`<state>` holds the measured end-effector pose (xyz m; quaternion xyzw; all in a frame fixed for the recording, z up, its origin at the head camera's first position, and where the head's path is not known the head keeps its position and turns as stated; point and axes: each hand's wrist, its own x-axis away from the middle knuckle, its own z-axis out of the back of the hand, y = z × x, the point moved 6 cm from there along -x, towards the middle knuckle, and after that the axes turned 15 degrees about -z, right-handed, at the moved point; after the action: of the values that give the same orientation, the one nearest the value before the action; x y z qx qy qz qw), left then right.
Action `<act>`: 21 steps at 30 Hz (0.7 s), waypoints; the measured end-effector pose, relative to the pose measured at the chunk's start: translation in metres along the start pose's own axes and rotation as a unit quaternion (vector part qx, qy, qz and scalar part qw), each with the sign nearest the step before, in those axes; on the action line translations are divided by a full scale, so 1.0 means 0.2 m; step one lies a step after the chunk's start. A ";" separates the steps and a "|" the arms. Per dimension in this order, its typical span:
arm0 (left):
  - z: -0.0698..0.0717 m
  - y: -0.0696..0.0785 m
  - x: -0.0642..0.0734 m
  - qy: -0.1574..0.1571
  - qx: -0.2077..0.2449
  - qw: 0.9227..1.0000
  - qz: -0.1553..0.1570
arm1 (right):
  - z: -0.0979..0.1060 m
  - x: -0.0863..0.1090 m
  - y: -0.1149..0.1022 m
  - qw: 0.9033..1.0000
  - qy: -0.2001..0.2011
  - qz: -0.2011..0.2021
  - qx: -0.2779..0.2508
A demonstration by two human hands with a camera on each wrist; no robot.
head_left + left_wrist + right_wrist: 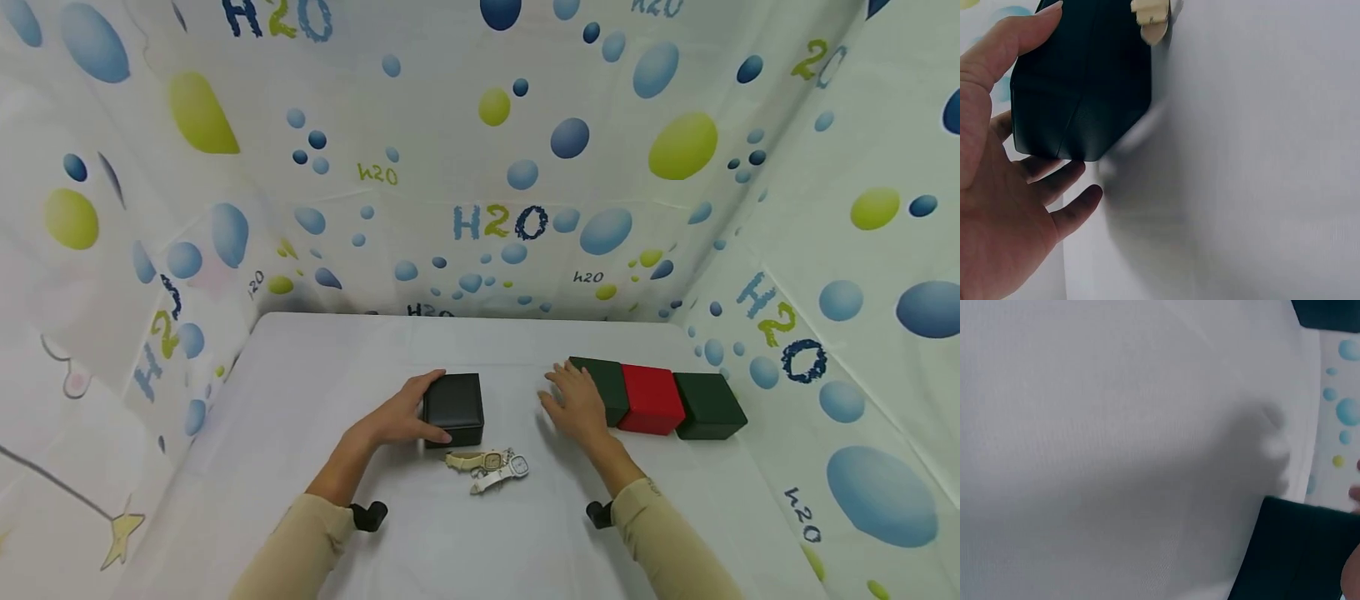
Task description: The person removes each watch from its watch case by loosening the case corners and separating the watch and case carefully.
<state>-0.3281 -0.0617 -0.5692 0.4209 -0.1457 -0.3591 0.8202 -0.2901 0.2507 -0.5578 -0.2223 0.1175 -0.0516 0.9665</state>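
My left hand (405,417) holds a black box (453,404) at its left side, thumb at the near edge and fingers toward the back. In the left wrist view the box (1085,81) looks dark teal between thumb and fingers. Two watches, one gold-toned (468,460) and one silver-toned (498,472), lie just in front of it, overlapping. Over the left side of a dark green box (609,387) is my right hand (579,404), its fingers spread and loosely bent. Only a sliver of that hand shows in the right wrist view, beside the green box (1297,550).
A red box (652,400) and another dark green box (710,406) continue the row at the right. Everything sits on a white-covered table (450,542). A patterned curtain (420,167) with bubbles and lettering rises behind and at the sides.
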 end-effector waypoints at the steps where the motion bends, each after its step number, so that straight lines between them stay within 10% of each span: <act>1: -0.01 0.00 -0.01 0.000 0.000 1.000 0.000 | -0.02 0.01 -0.03 1.000 -0.015 0.021 -0.003; 9: -0.08 0.04 -0.06 -0.001 0.000 1.000 -0.004 | -0.20 0.10 -0.27 0.964 -0.242 0.056 -0.093; 21: -0.11 0.03 -0.07 0.011 0.012 1.000 -0.013 | -0.32 0.10 -0.31 0.949 -0.273 0.038 -0.153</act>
<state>-0.3236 -0.0365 -0.5757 0.4369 -0.1356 -0.3632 0.8117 -0.2892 0.1649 -0.5901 -0.3687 -0.1359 0.0669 0.9171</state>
